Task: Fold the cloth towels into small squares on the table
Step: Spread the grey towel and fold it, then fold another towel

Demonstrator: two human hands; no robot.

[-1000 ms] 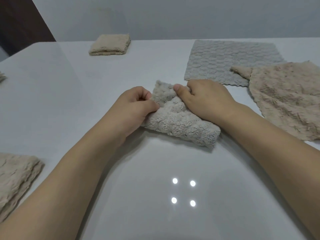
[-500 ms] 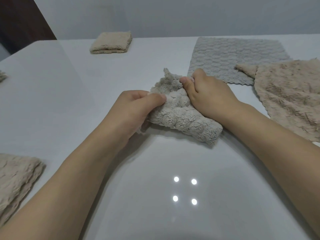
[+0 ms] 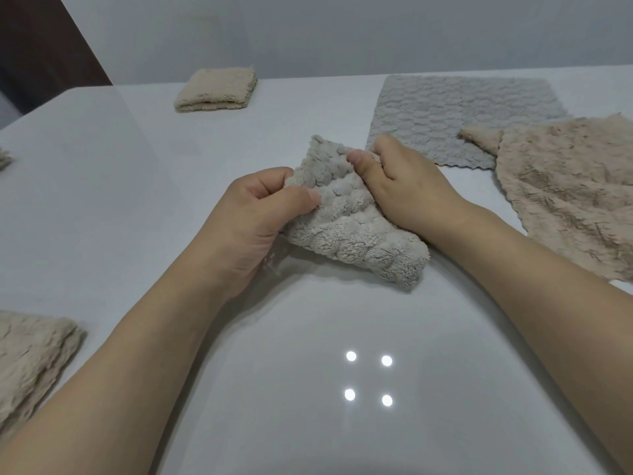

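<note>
The folded grey towel (image 3: 346,228) sits between both hands near the middle of the white table (image 3: 102,200); the left hand (image 3: 253,221) pinches its left edge, thumb on top and fingers curled beneath, while the right hand (image 3: 404,186) grips its far right corner with the thumb pressed on the fluffy top; the far end is lifted off the surface and the near end rests on the table. Its long axis runs on a diagonal, from the raised far-left corner down to the near-right end (the thick rolled edge faces the person). The fingers of both hands are hidden under the cloth, so how many layers they catch cannot be told; the far right corner is covered by the right hand. Behind lies a flat grey towel (image 3: 462,108), its near right corner overlapped by a spread beige towel (image 3: 565,186) that is cut off at the right edge; a folded beige towel (image 3: 215,90) sits far left; another beige towel (image 3: 30,358) is cut off at the lower left.
</note>
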